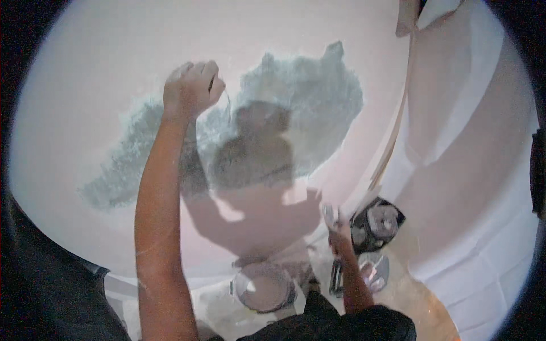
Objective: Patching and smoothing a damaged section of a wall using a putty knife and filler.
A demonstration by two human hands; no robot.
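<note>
One bearing: note grey-green wall patch [250, 150], long axis 8-to-2 o'clock, centred toward 4-to-5 o'clock from nearer left hand [192, 90], fist closed, contents unclear; cannot tell grip of right hand [339, 227].

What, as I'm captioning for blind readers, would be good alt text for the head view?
A person's left hand, fingers curled, is raised at a pale wall with a gray-green patch; whether it grips anything is unclear. The right hand is lower, and the person's shadow falls across wall and patch. A round bucket stands below.
</note>
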